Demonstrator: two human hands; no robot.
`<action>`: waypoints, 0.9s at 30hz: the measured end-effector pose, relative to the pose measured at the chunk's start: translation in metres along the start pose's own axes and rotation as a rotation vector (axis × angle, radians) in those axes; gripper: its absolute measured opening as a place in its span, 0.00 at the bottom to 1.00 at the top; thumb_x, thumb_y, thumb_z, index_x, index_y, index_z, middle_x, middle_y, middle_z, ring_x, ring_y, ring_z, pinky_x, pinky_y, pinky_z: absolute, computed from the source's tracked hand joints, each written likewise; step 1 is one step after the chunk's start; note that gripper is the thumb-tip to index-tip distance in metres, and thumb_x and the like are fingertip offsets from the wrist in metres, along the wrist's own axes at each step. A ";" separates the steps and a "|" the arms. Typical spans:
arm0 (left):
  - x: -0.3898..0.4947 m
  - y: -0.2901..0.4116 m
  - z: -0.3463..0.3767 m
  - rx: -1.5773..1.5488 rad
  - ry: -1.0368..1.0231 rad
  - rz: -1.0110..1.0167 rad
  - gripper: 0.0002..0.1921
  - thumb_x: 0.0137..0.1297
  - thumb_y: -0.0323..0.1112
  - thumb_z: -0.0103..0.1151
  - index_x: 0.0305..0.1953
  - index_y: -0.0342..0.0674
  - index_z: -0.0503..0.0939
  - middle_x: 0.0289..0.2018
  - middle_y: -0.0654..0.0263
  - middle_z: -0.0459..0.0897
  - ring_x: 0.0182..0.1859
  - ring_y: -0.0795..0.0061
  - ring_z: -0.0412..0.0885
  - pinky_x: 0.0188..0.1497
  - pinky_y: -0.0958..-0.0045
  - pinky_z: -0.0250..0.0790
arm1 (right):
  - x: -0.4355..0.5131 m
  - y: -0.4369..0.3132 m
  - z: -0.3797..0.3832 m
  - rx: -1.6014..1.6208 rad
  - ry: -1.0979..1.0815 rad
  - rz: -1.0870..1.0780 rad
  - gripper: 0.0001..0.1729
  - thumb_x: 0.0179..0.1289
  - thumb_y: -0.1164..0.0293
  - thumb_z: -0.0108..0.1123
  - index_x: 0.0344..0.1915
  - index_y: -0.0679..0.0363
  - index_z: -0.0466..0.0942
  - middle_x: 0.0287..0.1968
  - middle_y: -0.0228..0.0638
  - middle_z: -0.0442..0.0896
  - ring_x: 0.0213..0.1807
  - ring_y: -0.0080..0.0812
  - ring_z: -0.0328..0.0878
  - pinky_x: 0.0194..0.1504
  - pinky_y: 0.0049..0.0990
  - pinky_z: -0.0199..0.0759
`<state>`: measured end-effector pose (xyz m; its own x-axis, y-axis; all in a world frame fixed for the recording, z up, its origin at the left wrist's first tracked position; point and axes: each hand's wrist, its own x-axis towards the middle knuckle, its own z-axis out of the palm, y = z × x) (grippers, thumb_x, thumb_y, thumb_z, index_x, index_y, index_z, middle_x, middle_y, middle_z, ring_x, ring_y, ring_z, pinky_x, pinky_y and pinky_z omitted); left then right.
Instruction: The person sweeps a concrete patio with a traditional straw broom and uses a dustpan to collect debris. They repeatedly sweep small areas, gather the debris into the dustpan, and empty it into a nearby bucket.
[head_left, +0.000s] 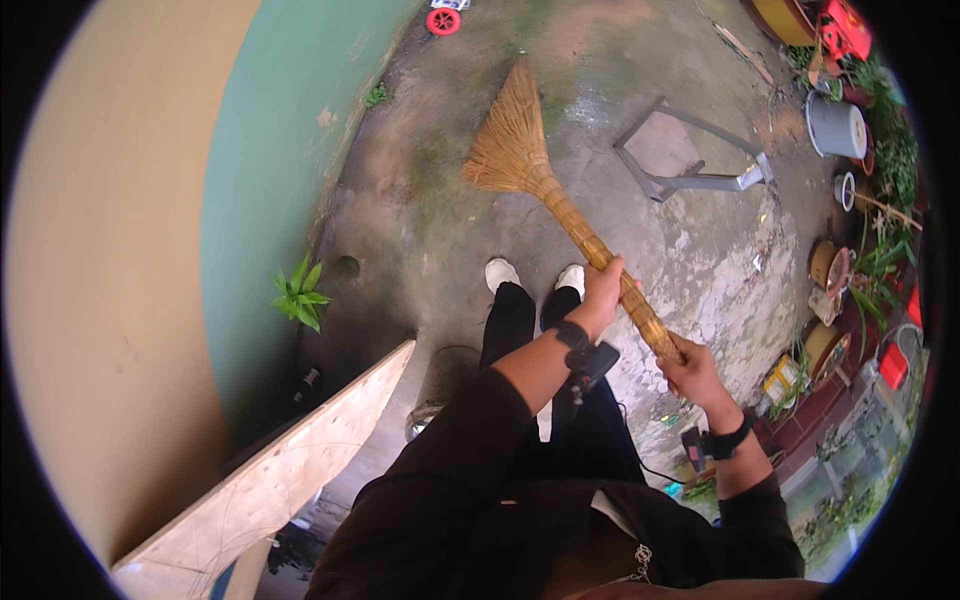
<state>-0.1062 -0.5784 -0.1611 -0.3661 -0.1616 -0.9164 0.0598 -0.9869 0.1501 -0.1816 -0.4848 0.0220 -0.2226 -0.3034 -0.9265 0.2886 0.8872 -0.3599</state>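
A straw broom (562, 199) slants across the middle of the view, its fanned bristle head pointing away from me over a stained concrete floor (420, 247). My left hand (602, 292) is closed around the middle of the bound handle. Around the handle's near end wraps my right hand (690, 367). Both wrists wear a black strap with a small device. Whether the bristles touch the floor, I cannot tell.
A bent metal frame (705, 182) lies on the floor to the right. Grey buckets (832, 124) and potted plants line the right edge. At left are a painted wall (262, 172), a green plant (301, 295) and a wooden board (300, 465).
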 end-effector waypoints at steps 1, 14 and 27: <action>-0.014 -0.003 -0.002 -0.016 -0.069 0.015 0.09 0.59 0.35 0.51 0.33 0.37 0.65 0.23 0.64 0.69 0.21 0.68 0.74 0.25 0.68 0.74 | -0.013 0.001 -0.001 0.040 0.004 0.055 0.24 0.54 0.76 0.54 0.54 0.65 0.66 0.16 0.25 0.69 0.11 0.14 0.61 0.13 0.16 0.56; 0.071 0.029 -0.064 0.043 -0.063 0.004 0.11 0.61 0.39 0.46 0.37 0.39 0.63 0.31 0.59 0.74 0.37 0.61 0.76 0.42 0.58 0.71 | 0.098 -0.036 -0.025 -0.413 -0.228 -0.300 0.20 0.48 0.69 0.57 0.44 0.62 0.72 0.25 0.45 0.77 0.25 0.37 0.74 0.31 0.30 0.68; 0.010 -0.070 0.158 -0.056 -0.144 -0.120 0.14 0.59 0.40 0.53 0.34 0.39 0.63 0.23 0.64 0.71 0.22 0.63 0.78 0.22 0.65 0.73 | -0.031 -0.034 -0.177 -0.199 0.018 0.046 0.24 0.51 0.77 0.55 0.51 0.66 0.68 0.22 0.29 0.72 0.22 0.17 0.66 0.25 0.19 0.64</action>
<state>-0.2611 -0.5106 -0.1221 -0.5026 -0.0447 -0.8634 0.0579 -0.9982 0.0180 -0.3488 -0.4442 0.0823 -0.2303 -0.2567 -0.9387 0.1099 0.9516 -0.2872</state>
